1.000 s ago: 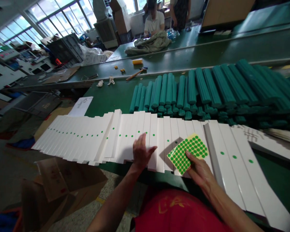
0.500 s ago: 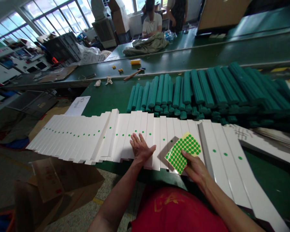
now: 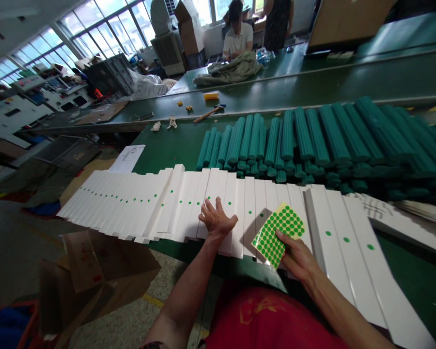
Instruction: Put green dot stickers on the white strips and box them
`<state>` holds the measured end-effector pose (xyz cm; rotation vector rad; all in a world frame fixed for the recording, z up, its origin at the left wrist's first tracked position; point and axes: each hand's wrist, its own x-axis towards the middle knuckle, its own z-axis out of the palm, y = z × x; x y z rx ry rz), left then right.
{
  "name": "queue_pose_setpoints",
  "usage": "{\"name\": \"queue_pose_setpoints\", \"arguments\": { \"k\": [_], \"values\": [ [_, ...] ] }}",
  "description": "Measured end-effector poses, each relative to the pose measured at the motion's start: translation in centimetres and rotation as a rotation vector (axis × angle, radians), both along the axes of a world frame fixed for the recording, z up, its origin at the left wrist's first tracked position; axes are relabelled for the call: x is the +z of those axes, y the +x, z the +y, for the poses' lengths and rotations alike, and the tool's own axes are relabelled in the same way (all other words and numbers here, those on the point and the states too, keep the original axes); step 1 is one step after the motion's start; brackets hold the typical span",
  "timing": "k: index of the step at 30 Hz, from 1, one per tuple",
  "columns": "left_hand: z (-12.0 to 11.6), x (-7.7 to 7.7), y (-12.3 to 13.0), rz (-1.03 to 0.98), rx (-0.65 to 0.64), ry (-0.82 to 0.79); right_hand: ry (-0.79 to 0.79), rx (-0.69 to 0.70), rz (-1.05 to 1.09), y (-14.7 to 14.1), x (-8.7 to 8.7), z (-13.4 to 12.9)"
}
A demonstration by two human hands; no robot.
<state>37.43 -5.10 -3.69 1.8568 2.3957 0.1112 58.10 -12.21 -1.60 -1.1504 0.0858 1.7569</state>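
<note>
A long row of narrow white boxes (image 3: 189,220) lies side by side along the table edge, most with one green dot on top. My left hand (image 3: 217,219) is over the middle of the row with fingers spread and bent; whether its fingertips touch a box I cannot tell. In my right hand (image 3: 294,252) is a sheet of green dot stickers (image 3: 278,235), pinched at its lower right edge with the thumb on top. The sheet is tilted above the boxes and hides part of several of them.
Behind the boxes lies a heap of ribbed green cylinders (image 3: 305,133). A hammer (image 3: 208,114) and a yellow roll (image 3: 211,96) lie farther back. A paper sheet (image 3: 129,157) is at the left, and an open cardboard box (image 3: 109,271) stands below the edge. A person (image 3: 238,36) sits at the back.
The view has shifted slightly, so the scene sits a little more to the right. My left hand's fingers have gone from lying flat to bent. My right hand keeps the sticker sheet.
</note>
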Motion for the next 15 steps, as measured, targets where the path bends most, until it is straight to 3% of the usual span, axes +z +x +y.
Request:
{"name": "queue_pose_setpoints", "arguments": {
  "k": [5,9,15],
  "values": [
    [-0.9,-0.1,-0.5,-0.021,-0.071,0.025,0.024,0.095,0.028,-0.7,-0.5,-0.1],
    [0.0,-0.2,-0.8,-0.063,0.029,0.046,0.147,0.242,0.118,-2.7,-1.1,1.3],
    [1.3,-0.9,-0.4,-0.131,0.172,0.005,0.293,0.233,0.103,-6.9,-2.9,3.8]
  ]
}}
